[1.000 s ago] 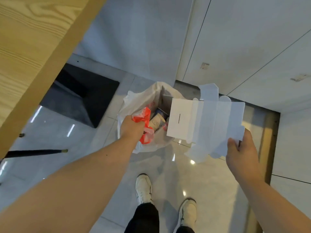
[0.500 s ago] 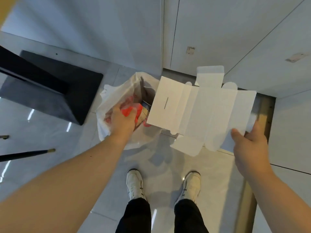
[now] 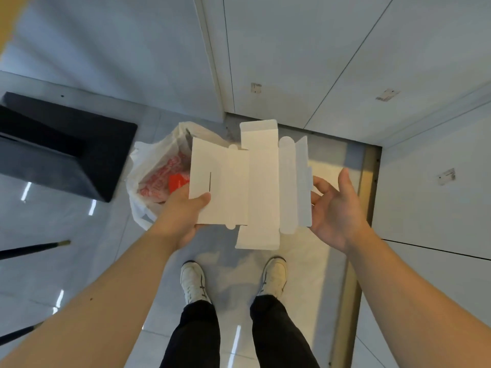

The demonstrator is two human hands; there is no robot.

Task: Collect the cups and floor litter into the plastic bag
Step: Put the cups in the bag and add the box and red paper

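Observation:
A flattened white cardboard box (image 3: 249,187) is held level in front of me, above the floor. My left hand (image 3: 183,216) grips its left panel, thumb on top. My right hand (image 3: 334,208) is at the box's right edge, fingers behind the flap and palm spread; its hold looks loose. The white plastic bag (image 3: 151,166) with red print stands on the floor behind and left of the box, partly hidden by it. Red litter shows inside the bag; any cups are hidden.
A black wedge-shaped base (image 3: 66,147) sits on the floor to the left. Two thin dark legs (image 3: 34,249) reach in from the left edge. White wall panels (image 3: 292,62) rise ahead and right. My two shoes (image 3: 194,281) stand on glossy tiles below the box.
My left hand has left the bag's rim and taken the box's left panel. The box has swung round and come closer to me. My right hand has opened along the right edge.

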